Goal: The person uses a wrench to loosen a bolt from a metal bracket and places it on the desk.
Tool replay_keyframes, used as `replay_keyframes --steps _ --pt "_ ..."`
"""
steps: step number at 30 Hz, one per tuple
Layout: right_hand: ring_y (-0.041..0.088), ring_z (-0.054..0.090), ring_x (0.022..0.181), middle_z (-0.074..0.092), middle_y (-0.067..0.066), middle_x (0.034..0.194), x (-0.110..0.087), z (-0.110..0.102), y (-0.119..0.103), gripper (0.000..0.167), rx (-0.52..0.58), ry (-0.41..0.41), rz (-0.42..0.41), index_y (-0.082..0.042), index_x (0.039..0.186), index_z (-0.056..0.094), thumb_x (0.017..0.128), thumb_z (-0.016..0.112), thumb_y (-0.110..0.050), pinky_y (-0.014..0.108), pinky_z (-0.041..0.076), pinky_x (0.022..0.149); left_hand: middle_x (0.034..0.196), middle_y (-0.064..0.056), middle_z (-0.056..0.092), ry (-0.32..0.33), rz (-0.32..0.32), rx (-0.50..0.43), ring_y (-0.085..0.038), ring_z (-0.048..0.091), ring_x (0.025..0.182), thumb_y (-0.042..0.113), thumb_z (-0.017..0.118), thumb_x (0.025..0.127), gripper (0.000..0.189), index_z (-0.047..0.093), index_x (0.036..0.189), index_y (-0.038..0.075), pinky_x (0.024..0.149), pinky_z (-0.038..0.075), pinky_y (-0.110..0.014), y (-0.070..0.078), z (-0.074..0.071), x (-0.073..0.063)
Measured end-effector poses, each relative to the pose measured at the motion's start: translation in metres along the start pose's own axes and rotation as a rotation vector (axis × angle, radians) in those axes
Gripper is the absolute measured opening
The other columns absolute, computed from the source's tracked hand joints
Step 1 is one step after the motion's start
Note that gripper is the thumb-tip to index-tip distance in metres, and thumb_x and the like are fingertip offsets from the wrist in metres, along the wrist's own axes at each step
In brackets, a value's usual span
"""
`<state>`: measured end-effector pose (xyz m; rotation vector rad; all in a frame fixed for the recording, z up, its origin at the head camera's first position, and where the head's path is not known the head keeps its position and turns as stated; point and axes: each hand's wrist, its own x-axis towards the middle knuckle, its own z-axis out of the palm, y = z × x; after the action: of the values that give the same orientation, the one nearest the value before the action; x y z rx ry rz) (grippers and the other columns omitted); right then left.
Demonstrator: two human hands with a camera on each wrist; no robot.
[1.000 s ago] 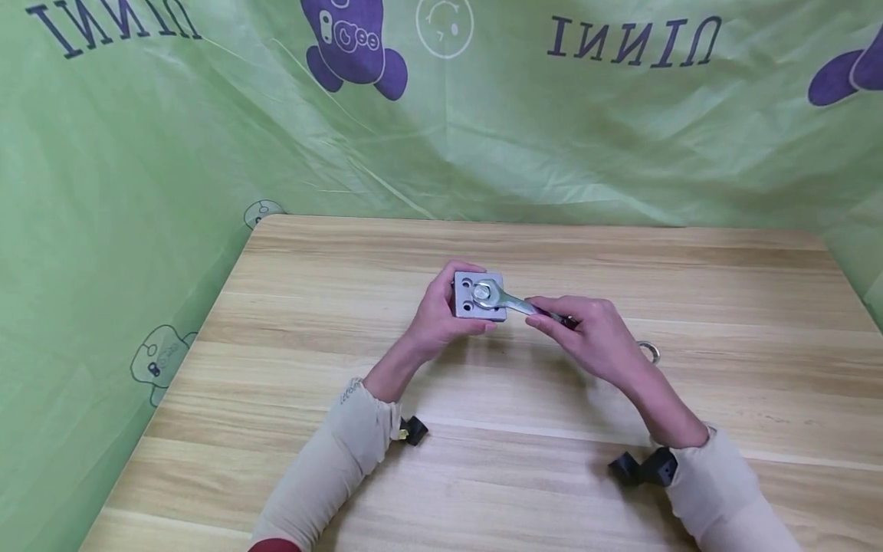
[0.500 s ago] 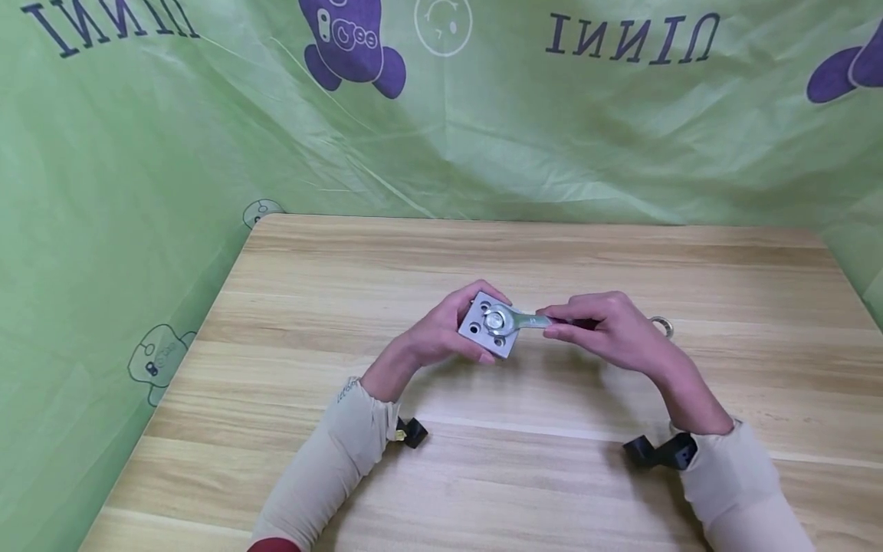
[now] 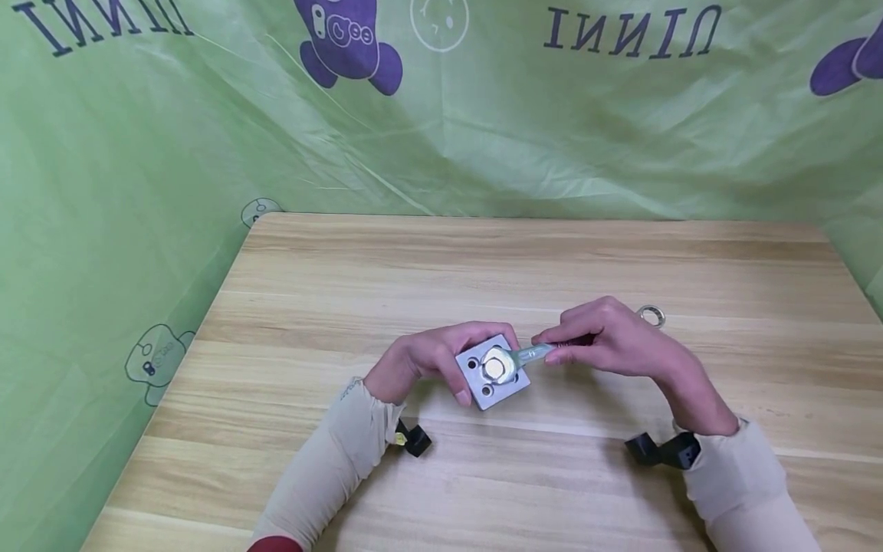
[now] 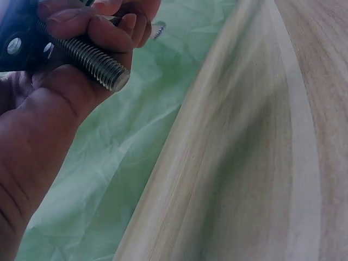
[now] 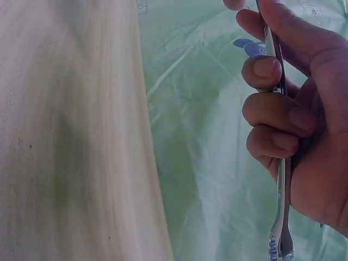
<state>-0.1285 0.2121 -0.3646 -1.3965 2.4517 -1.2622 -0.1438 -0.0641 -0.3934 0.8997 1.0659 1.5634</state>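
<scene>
- The square metal plate [image 3: 503,392] is staying in the person's grip, a little below the centre of the head view, and it is tilting above the wooden table [image 3: 386,261].
- The left hand [image 3: 439,351] is holding it at the left: the thumb is pressing near the lower edge, other fingers are bending behind the plate. Whether they are also touching the threaded shank [image 4: 95,61], upper left of the left wrist view, I cannot tell.
- The right hand [image 3: 612,339], right of centre, is pinching the combination wrench [image 3: 533,353] between thumb and fingers; in the right wrist view, the other fingers are curling around the handle.
- As for progress, the hex bolt [image 3: 494,369] is already passing through the plate, and the wrench's open end is sitting around its head. The turning seems to be the step in hand; its direction, and how much is remaining, the pictures are not showing.
- No container is appearing in these views; only small round holes are showing in the plate.
</scene>
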Motion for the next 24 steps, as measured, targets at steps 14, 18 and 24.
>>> replay_keyframes --steps 14,18,24 --pt "-0.001 0.046 0.057 0.074 0.000 0.077 -0.009 -0.013 0.004 0.025 -0.071 0.240 0.206 -0.006 0.106 0.078 0.081 0.078 -0.002 0.017 0.040 0.051 0.103 0.001 0.065 0.460 0.220 0.016 -0.012 0.066 0.086 -0.021 0.061 0.061 0.064 0.048 0.117 0.008 0.075 0.057 -0.024 0.009 0.004 0.000" --pt "0.000 0.043 0.056 0.077 0.009 0.083 -0.004 -0.007 0.002 0.022 -0.103 0.316 0.328 -0.007 0.107 0.078 0.085 0.077 -0.009 0.018 0.037 0.049 0.111 -0.007 0.062 0.799 0.285 0.171 -0.011 0.066 0.091 -0.022 0.065 0.064 0.072 0.041 0.129 -0.002 0.079 0.058 -0.023 0.010 0.007 0.005" --pt "0.005 0.043 0.055 0.075 0.013 0.082 0.010 0.009 -0.009 0.024 -0.078 0.367 0.477 -0.006 0.109 0.078 0.090 0.074 -0.021 0.022 0.035 0.047 0.123 -0.027 0.056 1.075 0.356 0.329 -0.009 0.065 0.093 -0.019 0.072 0.066 0.076 0.037 0.132 -0.005 0.078 0.058 -0.021 0.008 0.007 0.010"
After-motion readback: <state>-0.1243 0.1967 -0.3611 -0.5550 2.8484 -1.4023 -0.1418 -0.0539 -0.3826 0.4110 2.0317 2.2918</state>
